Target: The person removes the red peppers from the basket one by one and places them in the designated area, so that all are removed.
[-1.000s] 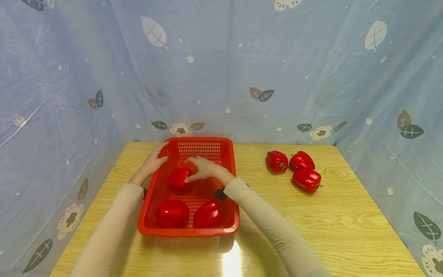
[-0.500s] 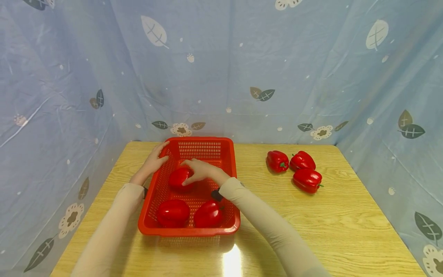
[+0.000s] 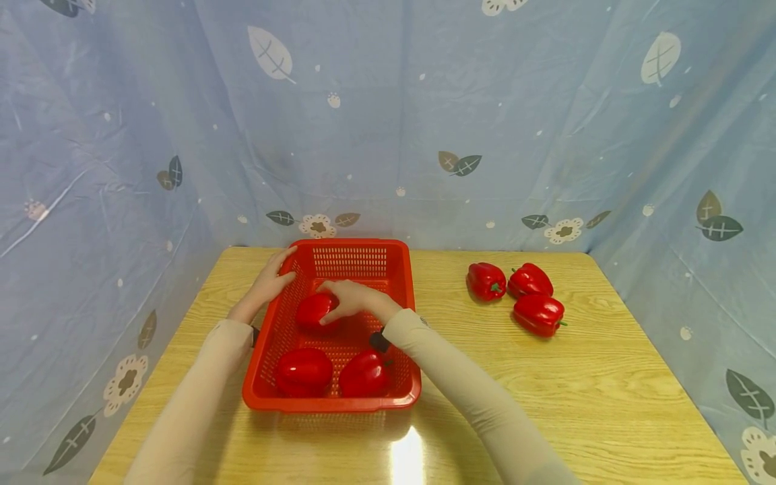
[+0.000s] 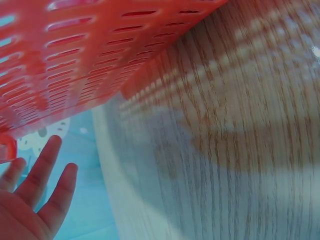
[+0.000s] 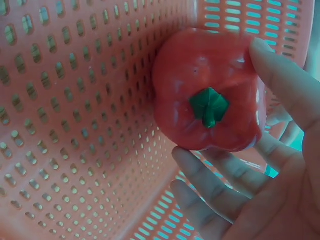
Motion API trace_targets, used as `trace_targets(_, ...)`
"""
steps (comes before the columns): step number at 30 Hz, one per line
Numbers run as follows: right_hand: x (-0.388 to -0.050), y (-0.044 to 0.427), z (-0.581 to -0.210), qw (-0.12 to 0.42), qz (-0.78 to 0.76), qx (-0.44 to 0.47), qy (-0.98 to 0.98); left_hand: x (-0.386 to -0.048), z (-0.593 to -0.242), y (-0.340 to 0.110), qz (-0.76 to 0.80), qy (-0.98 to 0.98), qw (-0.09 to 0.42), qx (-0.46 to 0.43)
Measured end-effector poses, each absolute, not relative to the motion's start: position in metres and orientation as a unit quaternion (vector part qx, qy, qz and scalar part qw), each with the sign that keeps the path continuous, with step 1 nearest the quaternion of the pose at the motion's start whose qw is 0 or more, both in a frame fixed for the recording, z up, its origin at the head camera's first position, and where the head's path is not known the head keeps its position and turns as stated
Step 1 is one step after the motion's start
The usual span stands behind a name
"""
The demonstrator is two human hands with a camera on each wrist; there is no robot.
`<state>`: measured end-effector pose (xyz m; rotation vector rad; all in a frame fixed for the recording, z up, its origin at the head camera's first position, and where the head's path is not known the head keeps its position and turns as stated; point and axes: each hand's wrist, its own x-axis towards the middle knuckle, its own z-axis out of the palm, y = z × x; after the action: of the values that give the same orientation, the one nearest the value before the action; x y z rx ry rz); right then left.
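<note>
In the head view, my right hand [image 3: 354, 298] is inside a red plastic basket [image 3: 330, 405] and holds a red bell pepper [image 3: 310, 311]. The right wrist view shows this bell pepper [image 5: 200, 65] with its green stem facing the camera, thumb on one side and fingers against the other. My left hand [image 3: 265, 286] rests at the basket's left rim, thumb on the inner side. Its fingers [image 4: 37, 177] look straight and spread outside the wall in the left wrist view. Two more red bell peppers, one at front left [image 3: 304, 372] and one at front right [image 3: 364, 374], lie in the basket.
Three red bell peppers, one nearer the basket [image 3: 486, 281], one behind [image 3: 530, 281] and one in front [image 3: 539, 314], lie together on the wooden table [image 3: 485, 397], right of the basket. A blue patterned curtain [image 3: 376, 121] surrounds the table's back and sides.
My right hand has shifted slightly left and closed its fingers and thumb about the back bell pepper. The left hand and basket have stayed in place.
</note>
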<state>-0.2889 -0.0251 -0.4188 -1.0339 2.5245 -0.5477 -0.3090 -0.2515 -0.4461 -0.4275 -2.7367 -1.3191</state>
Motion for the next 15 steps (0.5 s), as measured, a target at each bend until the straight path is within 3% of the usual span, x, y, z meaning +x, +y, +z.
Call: trace_targets(15, -0.2852, -0.0191, -0.4112, 0.162, -0.187, -0.36, 0.9, -0.3071, -0.446, -0.25, -0.431, -0.889, 0.045, -0.149)
